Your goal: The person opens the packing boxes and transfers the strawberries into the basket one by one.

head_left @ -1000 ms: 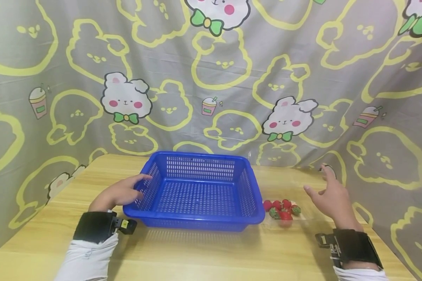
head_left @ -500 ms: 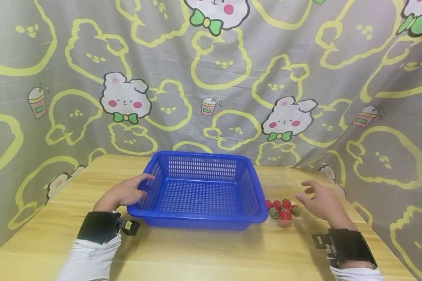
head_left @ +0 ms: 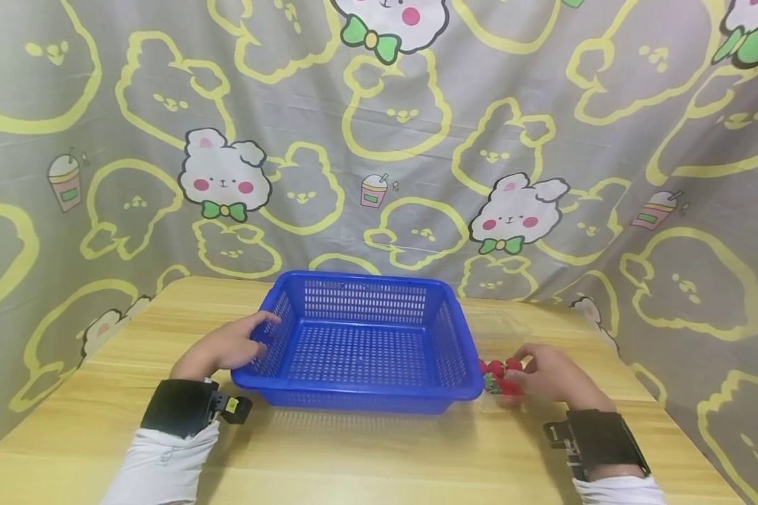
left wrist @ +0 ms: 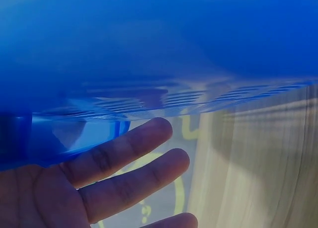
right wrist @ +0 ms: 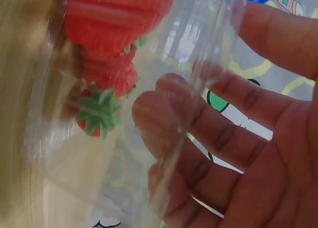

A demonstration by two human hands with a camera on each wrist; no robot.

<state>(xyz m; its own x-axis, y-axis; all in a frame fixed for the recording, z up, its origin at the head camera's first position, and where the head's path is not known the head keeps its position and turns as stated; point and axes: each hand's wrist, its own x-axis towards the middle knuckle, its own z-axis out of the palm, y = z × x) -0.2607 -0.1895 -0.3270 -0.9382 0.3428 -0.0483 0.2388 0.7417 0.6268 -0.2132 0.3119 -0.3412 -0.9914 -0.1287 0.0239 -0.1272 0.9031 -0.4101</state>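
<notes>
Left hand (head_left: 227, 344) over basket rim (head_left: 354, 391), right hand (head_left: 556, 375) beside strawberries (head_left: 495, 368), fingers (right wrist: 227, 141) bent

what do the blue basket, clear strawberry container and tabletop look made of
Blue basket: likely glossy moulded plastic, from its sheen and slots. Clear container: probably thin, shiny plastic; strawberries show through and it catches glare. Tabletop: satin wood or laminate, from its grain and reflections.

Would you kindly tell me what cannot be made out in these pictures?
Strawberries: head view, partly hidden by the right hand and the blue basket; exact count unclear.
Clear container: right wrist view, cut off by the top edge.
Left hand: left wrist view, cut off by the left and bottom edges.
</notes>
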